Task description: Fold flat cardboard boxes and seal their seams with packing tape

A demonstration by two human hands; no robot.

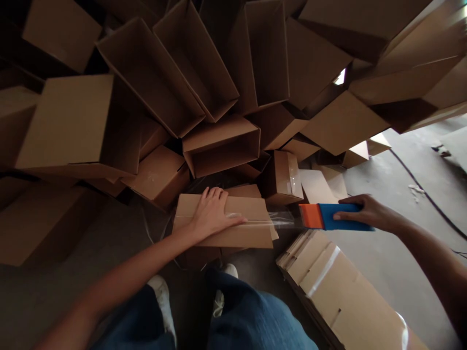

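My left hand (213, 214) lies flat with fingers together on the closed flaps of a small cardboard box (251, 233) that stands in front of my legs. My right hand (365, 212) grips a blue and orange tape dispenser (328, 217) off the box's right edge. A strip of clear tape (280, 221) stretches from the dispenser back across the box top toward my left fingertips.
A large heap of open, empty cardboard boxes (204, 82) fills the far side and left. A stack of flattened cartons (339, 291) lies at my lower right. Bare concrete floor (401, 194) with a black cable (419, 189) is at the right. My shoes and jeans show below.
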